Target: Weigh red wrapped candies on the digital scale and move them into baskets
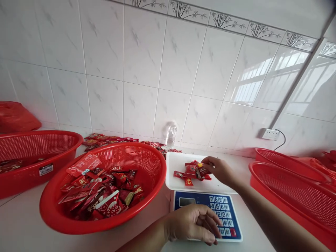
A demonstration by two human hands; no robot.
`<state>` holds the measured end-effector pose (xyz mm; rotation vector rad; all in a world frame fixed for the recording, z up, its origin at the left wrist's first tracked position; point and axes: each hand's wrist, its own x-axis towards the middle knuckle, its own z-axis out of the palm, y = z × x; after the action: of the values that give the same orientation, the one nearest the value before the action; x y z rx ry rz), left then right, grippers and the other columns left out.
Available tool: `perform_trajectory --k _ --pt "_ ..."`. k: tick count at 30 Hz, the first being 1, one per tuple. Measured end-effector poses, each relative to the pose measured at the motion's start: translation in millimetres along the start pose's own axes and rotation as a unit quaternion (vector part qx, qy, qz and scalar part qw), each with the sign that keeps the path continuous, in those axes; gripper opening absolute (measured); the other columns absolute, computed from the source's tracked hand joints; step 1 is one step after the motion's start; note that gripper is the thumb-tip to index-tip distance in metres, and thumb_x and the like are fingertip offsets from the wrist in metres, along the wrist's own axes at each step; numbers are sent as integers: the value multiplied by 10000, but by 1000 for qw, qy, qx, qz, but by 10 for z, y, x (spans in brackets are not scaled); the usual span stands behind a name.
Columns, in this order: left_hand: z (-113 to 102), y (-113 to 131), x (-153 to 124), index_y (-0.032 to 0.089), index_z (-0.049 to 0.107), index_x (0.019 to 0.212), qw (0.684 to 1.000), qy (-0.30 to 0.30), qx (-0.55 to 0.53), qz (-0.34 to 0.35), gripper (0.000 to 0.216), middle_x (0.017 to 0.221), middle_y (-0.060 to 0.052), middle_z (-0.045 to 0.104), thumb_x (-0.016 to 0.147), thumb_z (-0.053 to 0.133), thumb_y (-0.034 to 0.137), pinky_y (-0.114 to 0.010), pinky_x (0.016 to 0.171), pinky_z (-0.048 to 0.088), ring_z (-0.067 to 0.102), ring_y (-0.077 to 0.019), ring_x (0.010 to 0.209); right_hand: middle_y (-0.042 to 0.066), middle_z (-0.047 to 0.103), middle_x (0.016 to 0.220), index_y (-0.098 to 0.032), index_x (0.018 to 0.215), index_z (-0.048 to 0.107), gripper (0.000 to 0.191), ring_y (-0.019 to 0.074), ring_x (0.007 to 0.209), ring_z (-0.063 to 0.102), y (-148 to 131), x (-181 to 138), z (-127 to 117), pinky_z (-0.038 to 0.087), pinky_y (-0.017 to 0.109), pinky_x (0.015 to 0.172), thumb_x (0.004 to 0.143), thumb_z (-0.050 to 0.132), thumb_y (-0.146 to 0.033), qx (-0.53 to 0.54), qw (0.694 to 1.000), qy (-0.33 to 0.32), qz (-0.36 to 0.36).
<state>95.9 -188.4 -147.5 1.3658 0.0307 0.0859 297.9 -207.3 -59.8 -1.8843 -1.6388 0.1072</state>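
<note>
White tiled wall [141, 59], grey veining, border strip [187, 12] of dark bamboo motifs up top. Right side: glossy tiles with bright reflection of a barred window [249, 87], grey strip [296, 80] slanting down to white socket panel [270, 134], black cable [282, 140] at its side. Pale worktop [23, 220] against wall, daylight.

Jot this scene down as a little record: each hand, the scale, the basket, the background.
Left hand: over the scale, fingers curled; contact unclear
Right hand: at the red packets on the white tray
Scale: blue panel, number keys
Basket: red, left of the scale, holding many packets
Background: clear bottle near tiled wall
</note>
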Motion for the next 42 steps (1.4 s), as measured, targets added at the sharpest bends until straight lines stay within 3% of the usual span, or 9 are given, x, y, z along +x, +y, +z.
perform_trajectory --k 5,11,14,18,22,28,33,37,42 --pt "109 199 -45 157 659 927 995 75 6 61 326 821 -45 668 680 795 321 -292 732 488 641 -140 741 -2 704 836 -243 938 657 217 169 759 631 -67 -45 18 448 290 690 833 468 -265 23 998 44 -36" --pt "214 948 46 203 609 1097 921 316 33 224 285 995 -74 634 849 636 340 -288 764 497 606 -176 901 23 700 923 -237 976 637 210 180 818 664 -280 -69 -194 516 329 739 856 535 -376 233 958 152 -64" --pt "328 1187 222 240 534 1260 916 306 14 258 434 1131 -90 598 852 636 349 -313 842 481 581 -199 1013 21 691 879 -228 924 638 193 170 801 664 -440 -167 -210 550 318 716 825 617 -393 386 895 201 -97" --pt "425 1177 464 259 549 1259 909 286 -45 300 414 1187 -85 595 866 619 369 -335 915 447 548 -218 1108 11 680 837 -228 876 626 147 137 748 646 -589 -257 -148 553 266 654 819 651 -361 485 838 228 -105" --pt "327 1158 496 245 639 1137 896 310 -92 306 311 1187 -75 617 876 593 407 -366 988 411 518 -229 1175 19 671 961 -248 941 619 160 145 799 653 -545 -246 -137 548 272 668 860 591 -383 428 883 147 -127" --pt "88 1446 243 228 680 950 789 414 -96 445 164 1093 -42 648 885 585 343 -374 1025 402 510 -199 1199 10 616 1170 -326 1134 592 262 194 1045 587 -293 -154 -188 513 346 815 901 487 -385 125 988 9 -95" --pt "72 1481 193 212 676 922 768 429 -101 466 159 1037 -35 637 885 578 333 -350 991 431 540 -186 1140 -1 559 1298 -325 1248 549 444 211 1232 458 -172 -131 -100 381 387 1018 809 575 -264 -2 984 -116 -138" --pt "104 1440 228 209 672 910 776 428 -128 445 142 1041 -28 634 859 614 329 -332 959 445 561 -183 1103 14 559 1300 -331 1264 525 533 238 1153 530 -55 -110 -29 426 385 926 755 564 -178 -37 986 -140 -84" --pt "129 1424 249 207 672 935 787 422 -135 430 156 1053 -29 636 835 640 322 -348 949 450 569 -198 1101 48 653 1106 -268 1083 607 410 221 999 603 74 -30 39 426 315 770 755 466 -65 -96 986 -111 -84"
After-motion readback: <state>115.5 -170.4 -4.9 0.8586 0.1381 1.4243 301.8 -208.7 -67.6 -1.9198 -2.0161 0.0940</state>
